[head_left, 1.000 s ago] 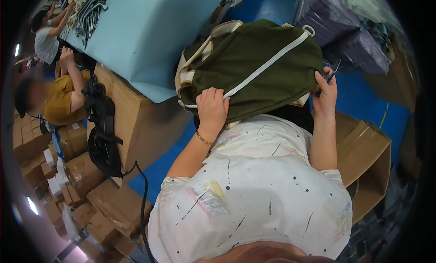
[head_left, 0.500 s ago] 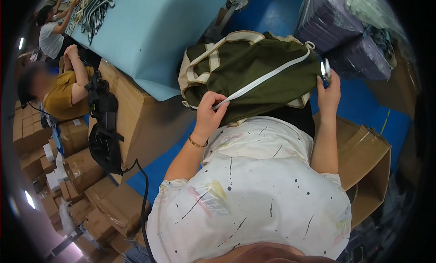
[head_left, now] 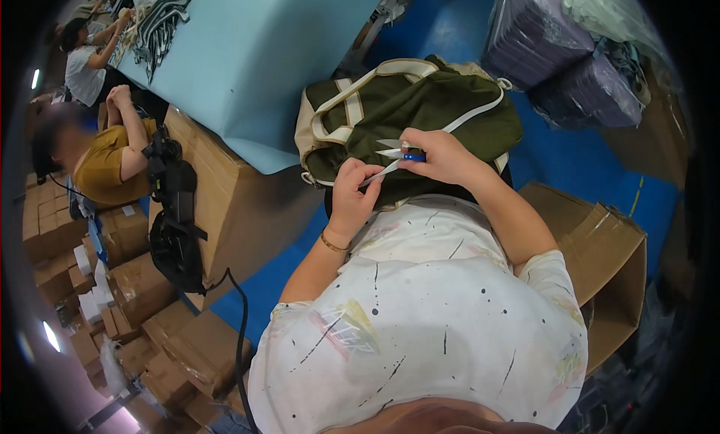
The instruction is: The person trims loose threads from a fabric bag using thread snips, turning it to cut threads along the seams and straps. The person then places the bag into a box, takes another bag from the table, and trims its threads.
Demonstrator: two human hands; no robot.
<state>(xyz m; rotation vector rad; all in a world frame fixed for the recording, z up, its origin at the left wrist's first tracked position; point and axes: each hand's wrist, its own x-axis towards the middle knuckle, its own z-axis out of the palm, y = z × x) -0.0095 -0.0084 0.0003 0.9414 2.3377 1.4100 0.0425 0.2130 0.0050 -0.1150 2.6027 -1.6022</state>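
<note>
A dark green bag [head_left: 480, 121] with cream handles and a white zipper strip [head_left: 474, 116] lies across my lap. My left hand [head_left: 354, 194] pinches the white strip near the bag's lower left. In my right hand [head_left: 444, 158] is a small pair of snips [head_left: 412, 157] with a blue part. Their blades are apart and point left, just above the strip and close to my left fingertips.
A table with a light blue cover [head_left: 262, 67] stands ahead on the left, beside a large carton [head_left: 232, 202]. Purple wrapped stacks [head_left: 532, 40] are at the upper right, an open cardboard box [head_left: 600, 246] at my right. Two people sit at far left.
My right hand has come from the bag's right end to its middle with the snips, beside my left hand. The bag's right side has sagged, and the strip is bent.
</note>
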